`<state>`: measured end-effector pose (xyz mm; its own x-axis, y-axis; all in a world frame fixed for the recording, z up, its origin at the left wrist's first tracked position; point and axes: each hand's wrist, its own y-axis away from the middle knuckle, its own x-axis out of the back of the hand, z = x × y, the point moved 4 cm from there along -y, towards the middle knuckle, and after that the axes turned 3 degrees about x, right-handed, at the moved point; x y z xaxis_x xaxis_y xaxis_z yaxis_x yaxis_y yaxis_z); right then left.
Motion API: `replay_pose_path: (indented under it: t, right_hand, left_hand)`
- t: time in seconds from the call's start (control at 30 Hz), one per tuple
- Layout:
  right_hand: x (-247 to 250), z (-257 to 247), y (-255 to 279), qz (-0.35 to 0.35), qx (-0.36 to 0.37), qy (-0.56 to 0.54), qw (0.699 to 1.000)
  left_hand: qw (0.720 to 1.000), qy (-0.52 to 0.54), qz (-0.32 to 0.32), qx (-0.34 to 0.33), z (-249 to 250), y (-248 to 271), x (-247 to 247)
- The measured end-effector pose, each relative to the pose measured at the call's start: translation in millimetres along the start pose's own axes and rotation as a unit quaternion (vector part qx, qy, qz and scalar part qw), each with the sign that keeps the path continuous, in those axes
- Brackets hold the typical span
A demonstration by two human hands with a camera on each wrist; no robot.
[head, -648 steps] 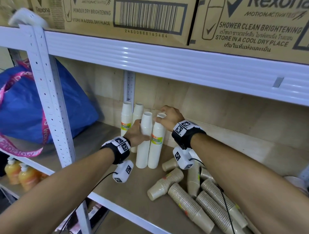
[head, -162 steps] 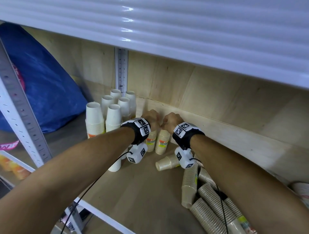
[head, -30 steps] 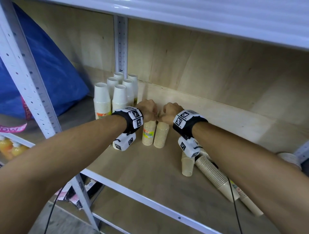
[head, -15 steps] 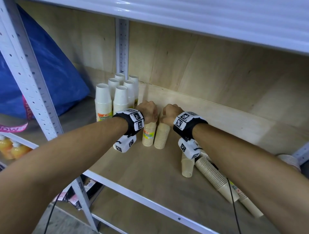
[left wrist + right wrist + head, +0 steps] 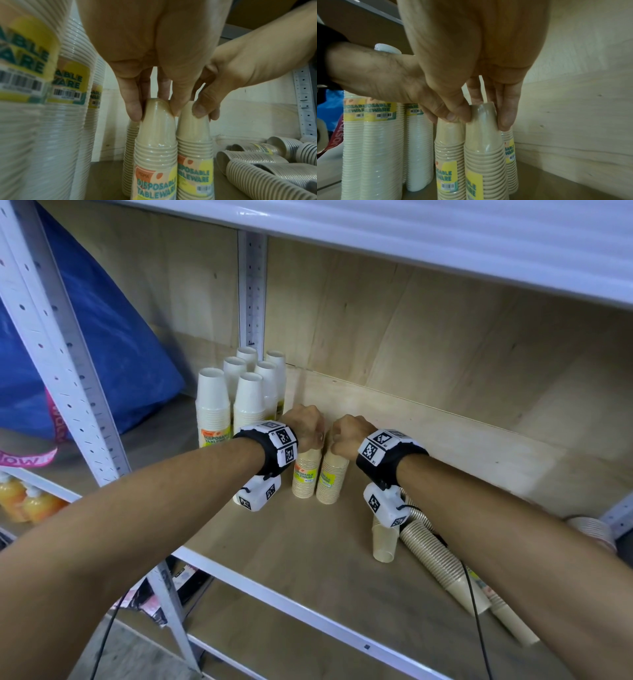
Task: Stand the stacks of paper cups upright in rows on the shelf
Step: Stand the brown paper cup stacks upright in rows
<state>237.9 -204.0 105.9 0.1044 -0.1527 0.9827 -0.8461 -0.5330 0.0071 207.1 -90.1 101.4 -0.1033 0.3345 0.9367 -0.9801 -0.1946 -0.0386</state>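
left hand (image 5: 305,426) pinches top of left tan wrapped paper-cup stack (image 5: 306,472) | right hand (image 5: 346,436) pinches its touching right neighbour (image 5: 331,479) | likely steadying them upright mid-shelf, right of tall white stacks (image 5: 239,392) | more tan stacks (image 5: 442,556) lie near right

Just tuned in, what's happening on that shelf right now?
A person is standing cup stacks up on the shelf. The left hand and right hand each pinch the top of a tan stack, upright and side by side. Six white stacks already stand in rows to the left. Several tan stacks lie on their sides to the right.
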Motion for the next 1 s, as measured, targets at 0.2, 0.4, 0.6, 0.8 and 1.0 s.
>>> replay_pose_path:
  t: [0.2, 0.4, 0.6, 0.8, 1.0]
  right_hand:
    - [3, 1, 3, -0.004, 0.014, -0.023, 1.0]
    - [-1, -1, -1, -0.002, -0.013, -0.014, 1.0]
    - [3, -2, -5, -0.012, -0.001, -0.016, 1.0]
    - [4, -4, -12, 0.012, 0.004, -0.022, 1.0]
    - [-2, -8, -15, 0.029, 0.009, -0.03, 0.999]
  left_hand:
    - [1.0, 0.002, -0.005, 0.01, 3, 4, 2]
    - [1.0, 0.002, -0.003, 0.005, 3, 6, 4]
    - [1.0, -0.006, -0.002, 0.017, 6, 7, 13]
    - [0.999, -0.004, 0.023, 0.046, -3, 5, 23]
    - [0.998, 0.018, 0.023, 0.057, -6, -2, 18]
